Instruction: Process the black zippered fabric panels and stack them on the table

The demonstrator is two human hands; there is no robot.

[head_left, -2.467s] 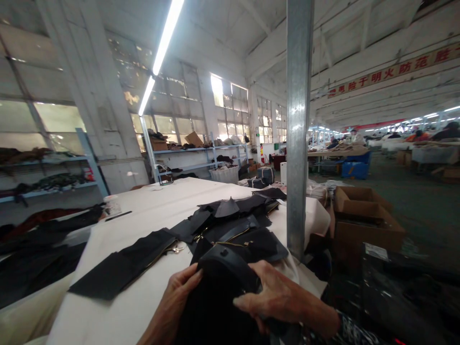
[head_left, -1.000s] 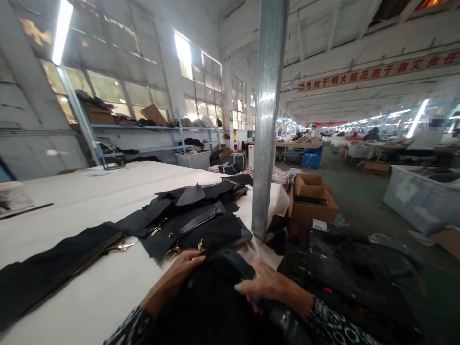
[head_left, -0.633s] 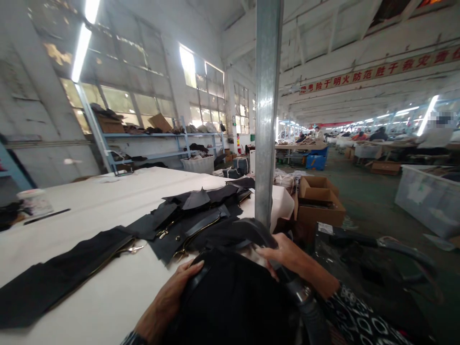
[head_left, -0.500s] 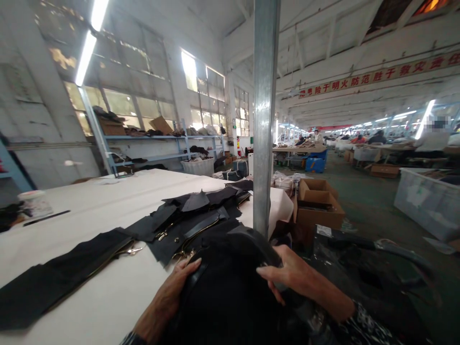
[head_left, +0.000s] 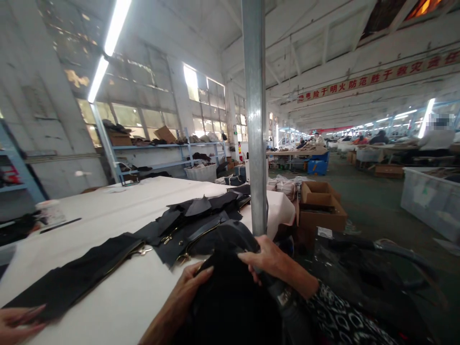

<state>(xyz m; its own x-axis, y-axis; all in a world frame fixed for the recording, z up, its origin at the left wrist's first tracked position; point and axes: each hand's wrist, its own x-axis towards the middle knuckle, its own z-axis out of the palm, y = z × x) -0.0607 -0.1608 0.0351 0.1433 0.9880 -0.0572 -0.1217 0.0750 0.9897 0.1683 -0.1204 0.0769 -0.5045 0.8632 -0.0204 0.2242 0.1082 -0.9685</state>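
A black fabric bag hangs between my hands in front of me; its lower part fades into shadow. My left hand pinches its left edge, thumb on top. On the other side, my right hand is closed on its upper right edge, beside a thick curved black strap. Just beyond lie black fabric pieces with gold zippers, heaped on the white table. A long black zippered panel lies to the left, and another person's hand touches its near end.
A metal post rises at the table's right edge. Right of it are open cardboard boxes, a plastic-covered black item with a curved handle, and a translucent bin. Shelves line the windows.
Both my hands and the bag have shifted slightly, the right hand moving left towards the left one. Another person's hand has come in at lower left onto the long panel. The view has turned slightly.
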